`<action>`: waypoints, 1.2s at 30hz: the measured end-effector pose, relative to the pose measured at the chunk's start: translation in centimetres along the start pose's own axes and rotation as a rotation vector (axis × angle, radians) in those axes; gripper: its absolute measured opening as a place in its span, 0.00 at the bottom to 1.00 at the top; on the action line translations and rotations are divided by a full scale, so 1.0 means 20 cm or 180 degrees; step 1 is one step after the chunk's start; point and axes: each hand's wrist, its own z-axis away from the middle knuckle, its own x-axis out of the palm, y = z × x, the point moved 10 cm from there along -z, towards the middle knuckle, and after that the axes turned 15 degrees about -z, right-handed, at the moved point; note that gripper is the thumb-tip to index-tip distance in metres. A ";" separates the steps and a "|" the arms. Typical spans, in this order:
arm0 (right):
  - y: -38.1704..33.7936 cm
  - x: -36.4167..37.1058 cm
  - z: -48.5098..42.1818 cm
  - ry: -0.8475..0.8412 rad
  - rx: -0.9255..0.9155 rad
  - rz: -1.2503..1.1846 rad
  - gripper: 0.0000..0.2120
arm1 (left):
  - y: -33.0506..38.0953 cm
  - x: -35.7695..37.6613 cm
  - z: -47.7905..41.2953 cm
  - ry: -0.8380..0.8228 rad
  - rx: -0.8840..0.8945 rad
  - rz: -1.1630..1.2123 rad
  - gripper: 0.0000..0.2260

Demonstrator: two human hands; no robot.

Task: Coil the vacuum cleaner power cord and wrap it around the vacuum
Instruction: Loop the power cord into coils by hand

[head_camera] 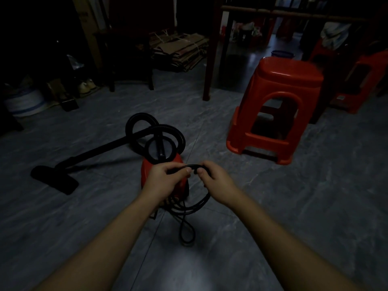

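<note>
A small red vacuum cleaner [180,186] stands on the grey floor at the centre, partly hidden by my hands. Its black hose [138,124] loops above it, and a black wand with a floor nozzle [55,181] lies out to the left. The black power cord [195,206] hangs in several loops below my hands, with one long loop reaching the floor. My left hand [164,178] and my right hand [216,181] both grip the top of the coiled cord, close together, just in front of the vacuum.
A red plastic stool [279,106] stands right of the vacuum, with another red stool [361,80] behind it. Dark wooden table legs [207,66] rise at the back. Flattened cardboard [182,51] and a white sack [25,101] lie along the far side.
</note>
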 end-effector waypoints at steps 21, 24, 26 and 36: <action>-0.04 -0.09 0.01 0.0271 -0.0253 -0.0490 0.08 | -0.06 -0.01 -0.03 -0.0135 0.0019 0.0024 0.08; -0.09 -0.03 0.01 0.0058 -0.0331 -0.0452 0.06 | -0.04 0.04 0.00 -0.0265 0.0042 -0.0095 0.07; -0.08 -0.01 0.01 0.0031 -0.0286 -0.0423 0.06 | -0.01 0.05 0.00 -0.0262 0.0057 -0.0052 0.06; -0.02 -0.11 -0.03 0.0533 -0.0216 -0.0656 0.09 | -0.01 0.00 0.01 -0.0107 0.0018 0.0018 0.04</action>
